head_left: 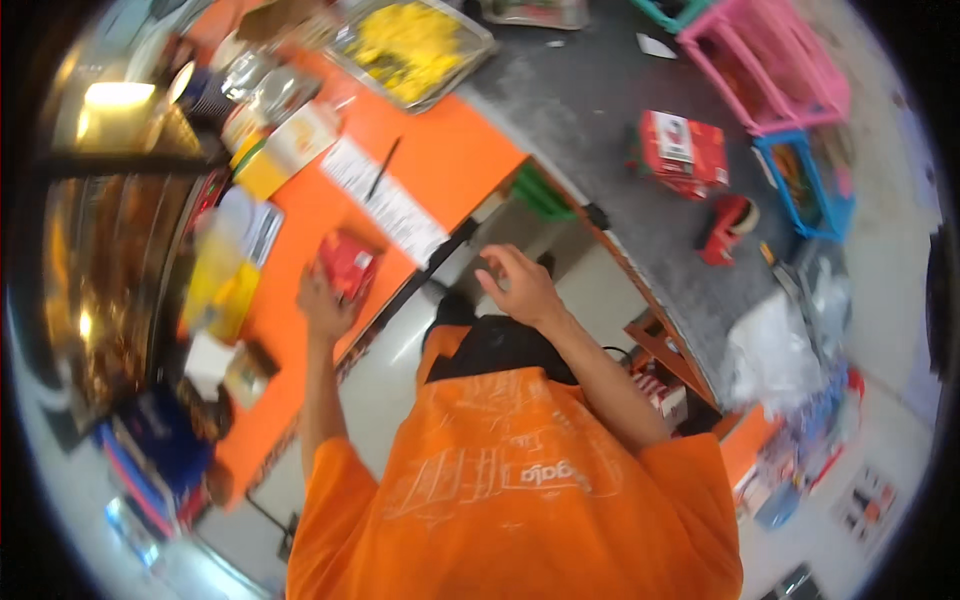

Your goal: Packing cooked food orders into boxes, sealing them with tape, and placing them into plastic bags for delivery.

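My left hand (325,303) is closed around the near-left side of a small red box (349,265), low over the orange counter (290,372). Printing shows on the box, blurred. Past it lies a long white paper sheet (385,205) with a dark pen (383,168) across it. My right hand (522,286) hangs in the gap between the two counters, fingers apart and slightly curled, holding nothing. On the grey counter to the right sits another red box (684,153), larger, with a white label. Beside that stands a red tape dispenser (729,228).
A metal tray (480,52) of yellow food stands at the far end. Pink (725,75) and blue (800,185) baskets line the right counter's back, above white plastic bags (772,350). A glass display case (115,290) borders the left. Yellow packs (222,295) lie nearby.
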`<state>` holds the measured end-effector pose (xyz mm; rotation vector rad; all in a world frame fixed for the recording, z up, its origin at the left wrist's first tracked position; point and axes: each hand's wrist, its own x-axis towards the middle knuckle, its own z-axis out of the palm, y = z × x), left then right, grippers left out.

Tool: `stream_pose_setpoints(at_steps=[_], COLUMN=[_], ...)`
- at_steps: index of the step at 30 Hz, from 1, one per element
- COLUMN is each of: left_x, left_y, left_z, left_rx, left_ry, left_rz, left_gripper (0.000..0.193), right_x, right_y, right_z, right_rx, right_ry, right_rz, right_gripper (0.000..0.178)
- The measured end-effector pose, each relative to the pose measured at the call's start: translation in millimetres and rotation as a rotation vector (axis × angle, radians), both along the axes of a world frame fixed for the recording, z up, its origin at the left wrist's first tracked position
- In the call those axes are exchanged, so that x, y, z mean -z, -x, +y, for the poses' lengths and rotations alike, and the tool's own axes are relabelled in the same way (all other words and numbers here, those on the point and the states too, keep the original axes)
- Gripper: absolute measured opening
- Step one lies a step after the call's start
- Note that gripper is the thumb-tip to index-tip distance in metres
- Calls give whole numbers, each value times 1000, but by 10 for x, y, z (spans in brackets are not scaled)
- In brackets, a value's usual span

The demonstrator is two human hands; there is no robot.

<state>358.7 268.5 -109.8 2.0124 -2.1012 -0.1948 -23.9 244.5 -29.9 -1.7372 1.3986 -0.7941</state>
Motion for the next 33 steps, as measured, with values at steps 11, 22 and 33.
stream_pose_setpoints(at_steps=[11,22,33], left_x=[-417,-487,-644], left_y=[19,-50,45], left_z=[183,124,167], left_rx=[-64,-32,-246], left_ry=[-525,-201,-437], left_rz=[-99,-101,-148], left_gripper=[88,111,122], right_x=[590,593,400], right_y=[-1894,-1693,-116], right_z=[-671,-530,182], right_rx=[-1016,-922,-82], right_ry=[659,649,-65], right_rz=[416,406,119], right_gripper=[38,45,24])
